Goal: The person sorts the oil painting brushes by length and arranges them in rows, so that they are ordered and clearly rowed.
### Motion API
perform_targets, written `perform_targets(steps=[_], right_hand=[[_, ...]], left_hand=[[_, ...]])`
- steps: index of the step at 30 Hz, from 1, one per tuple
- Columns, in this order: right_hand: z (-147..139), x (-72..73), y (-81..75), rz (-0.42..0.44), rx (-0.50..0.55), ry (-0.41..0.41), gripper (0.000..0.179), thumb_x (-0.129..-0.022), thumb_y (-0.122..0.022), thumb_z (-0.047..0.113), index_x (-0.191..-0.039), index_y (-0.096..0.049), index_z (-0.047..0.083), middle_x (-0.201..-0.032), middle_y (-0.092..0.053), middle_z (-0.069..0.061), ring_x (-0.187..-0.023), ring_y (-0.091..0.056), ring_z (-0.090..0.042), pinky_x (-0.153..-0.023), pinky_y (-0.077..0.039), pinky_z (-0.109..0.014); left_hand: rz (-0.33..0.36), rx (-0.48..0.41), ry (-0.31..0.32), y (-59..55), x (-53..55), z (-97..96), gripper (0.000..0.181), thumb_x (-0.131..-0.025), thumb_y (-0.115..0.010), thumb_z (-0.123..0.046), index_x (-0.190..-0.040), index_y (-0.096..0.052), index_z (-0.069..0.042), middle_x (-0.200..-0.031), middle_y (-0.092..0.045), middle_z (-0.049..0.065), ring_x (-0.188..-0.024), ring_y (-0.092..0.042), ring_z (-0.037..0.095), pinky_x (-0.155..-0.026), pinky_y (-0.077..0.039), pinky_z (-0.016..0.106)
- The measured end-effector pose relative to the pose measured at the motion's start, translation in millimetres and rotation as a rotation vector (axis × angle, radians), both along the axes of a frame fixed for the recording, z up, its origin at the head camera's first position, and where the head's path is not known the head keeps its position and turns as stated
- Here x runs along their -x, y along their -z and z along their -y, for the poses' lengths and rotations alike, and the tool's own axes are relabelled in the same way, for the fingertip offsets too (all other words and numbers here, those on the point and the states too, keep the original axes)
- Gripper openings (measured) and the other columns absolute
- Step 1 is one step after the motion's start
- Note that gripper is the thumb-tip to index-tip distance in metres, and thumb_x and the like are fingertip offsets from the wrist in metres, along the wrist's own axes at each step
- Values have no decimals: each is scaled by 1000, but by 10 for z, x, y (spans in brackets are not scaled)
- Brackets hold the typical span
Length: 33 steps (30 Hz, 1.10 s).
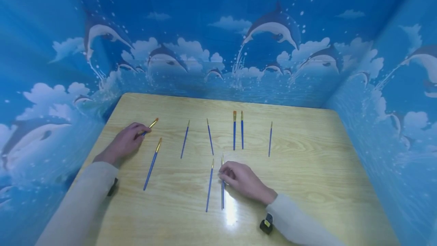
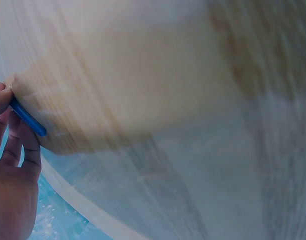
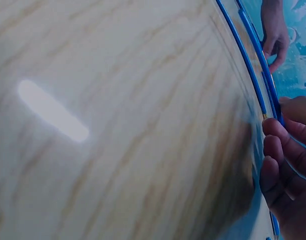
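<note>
My left hand [image 1: 128, 141] pinches a paintbrush [image 1: 154, 122] near the table's far left; its gold ferrule and brown bristles stick out past the fingertips. In the left wrist view, the brush's blue handle end [image 2: 29, 118] shows under the thumb. Near the middle front, my right hand [image 1: 244, 179] pinches a thin paintbrush [image 1: 223, 198] between thumb and fingers, its bristles pointing away from me. Just left of it lies another thin blue paintbrush [image 1: 209, 189]. A larger paintbrush [image 1: 152, 165] lies to the right of my left forearm.
Farther back on the wooden table [image 1: 307, 170] lie more brushes: thin ones at left [image 1: 184, 139] and middle [image 1: 209, 137], a flat brush [image 1: 234, 132] beside a round brush [image 1: 242, 132], and a thin brush [image 1: 270, 139] at right. Dolphin-print sheets [image 1: 191, 82] enclose the table's back and sides.
</note>
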State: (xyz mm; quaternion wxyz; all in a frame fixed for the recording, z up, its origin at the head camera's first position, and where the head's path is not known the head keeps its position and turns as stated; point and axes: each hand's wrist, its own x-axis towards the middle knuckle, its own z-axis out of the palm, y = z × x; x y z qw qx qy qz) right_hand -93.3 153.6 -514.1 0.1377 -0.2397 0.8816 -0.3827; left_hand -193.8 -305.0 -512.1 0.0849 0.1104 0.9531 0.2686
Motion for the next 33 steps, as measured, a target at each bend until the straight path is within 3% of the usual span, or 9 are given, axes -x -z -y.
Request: perform_targets(steps=[12,26,33], right_hand=[[118,-36,19,29,-59,-14,22,-104,-74,32,-120,-74,16,-99,-74,11,-85,-64,1,-80,-58,-20],[214,-60,66,-80,-149,-36,21,-101,-77,27,-118,-75,16,-100,-71,10,-86,-62,0,-78,-56,-20],[227,-63,44,-79,-156,-31,19,-101,-76,26,-117,-75,15,-102,-72,8,-89,-64,-1,-81,-57,-21]], left_hand=[[-18,-1,18,0,12,16,37,-110,-53,-7,-147,-64,-5,-152,-56,24,-144,-51,51,-123,-40,71],[-13,-9,9,5,5,12,37,-111,-53,-8,-147,-64,-6,-151,-56,24,-143,-51,51,-122,-41,71],[5,-4,-2,2,-5,5,38,-111,-53,-9,-147,-63,-7,-152,-55,23,-144,-50,50,-123,-39,71]])
